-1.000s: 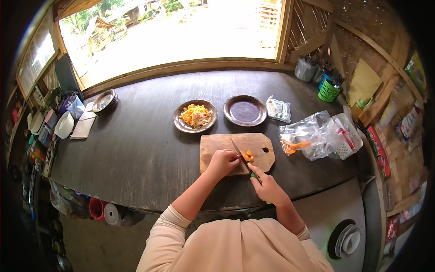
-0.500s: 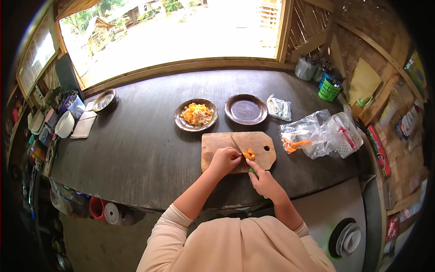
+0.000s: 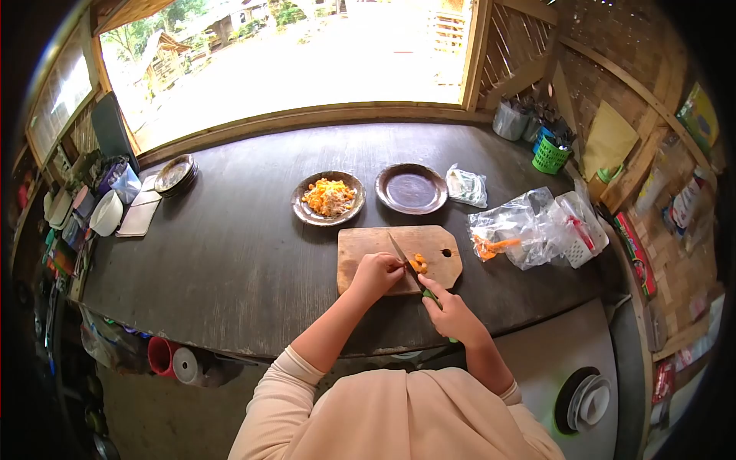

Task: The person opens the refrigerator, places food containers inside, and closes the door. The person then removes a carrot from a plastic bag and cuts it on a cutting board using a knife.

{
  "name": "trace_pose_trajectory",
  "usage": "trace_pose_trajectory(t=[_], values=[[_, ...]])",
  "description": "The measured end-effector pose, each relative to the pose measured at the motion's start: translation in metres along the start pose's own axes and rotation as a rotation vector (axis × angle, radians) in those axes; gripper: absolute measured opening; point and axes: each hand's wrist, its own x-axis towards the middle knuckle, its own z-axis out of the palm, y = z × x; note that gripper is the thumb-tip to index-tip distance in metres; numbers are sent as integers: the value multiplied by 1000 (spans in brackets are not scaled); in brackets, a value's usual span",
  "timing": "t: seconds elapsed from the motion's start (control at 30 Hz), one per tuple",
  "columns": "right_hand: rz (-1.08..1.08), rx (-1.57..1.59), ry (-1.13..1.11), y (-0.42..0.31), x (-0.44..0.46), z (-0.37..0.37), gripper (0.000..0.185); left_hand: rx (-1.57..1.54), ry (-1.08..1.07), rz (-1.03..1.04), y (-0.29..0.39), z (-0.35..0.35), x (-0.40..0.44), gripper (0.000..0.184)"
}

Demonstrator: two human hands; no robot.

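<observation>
On the wooden cutting board (image 3: 356, 244), my right hand (image 3: 451, 313) is wrapped round the green handle of a knife (image 3: 401, 251). The blade points away from me and slants to the left, its edge down by the board. Just left of the blade, my left hand (image 3: 377, 276) is closed in a pinch, fingertips close to the knife. What those fingers hold is too small and covered to make out. Small cut orange pieces (image 3: 418, 264) lie right of the blade. Beyond the board stand a plate of orange and pale shredded food (image 3: 330, 198) and an empty dark plate (image 3: 412, 188).
Right of the board lies a clear plastic bag (image 3: 510, 226) with orange pieces, beside a white grater-like item (image 3: 580, 234). A small plastic packet (image 3: 466, 188) sits by the dark plate. Stacked plates (image 3: 175, 175) and a white bowl (image 3: 108, 213) are far left; a green basket (image 3: 550, 157) is back right.
The knife blade has turned so its broad side shows more, and the orange pieces right of it look more divided. My left hand stays nearly in place. The whole view has shifted slightly.
</observation>
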Motion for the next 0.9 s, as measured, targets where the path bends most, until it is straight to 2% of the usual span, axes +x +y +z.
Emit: trace_pose_trajectory(t=[0.3,0.5,0.7,0.77,0.9], values=[[-16,47,-21,0,-1,-1,47,-3,2,-5,1,0,0,16],[50,63,-46,-9,1,-3,47,-19,3,8,-2,0,1,16],[21,-29,-34,-1,9,-1,46,-5,7,17,-3,0,2,16],[-72,-70,21,4,12,5,45,8,6,19,-2,0,2,16],[-21,-34,2,4,15,12,44,-14,21,18,-3,1,1,16]])
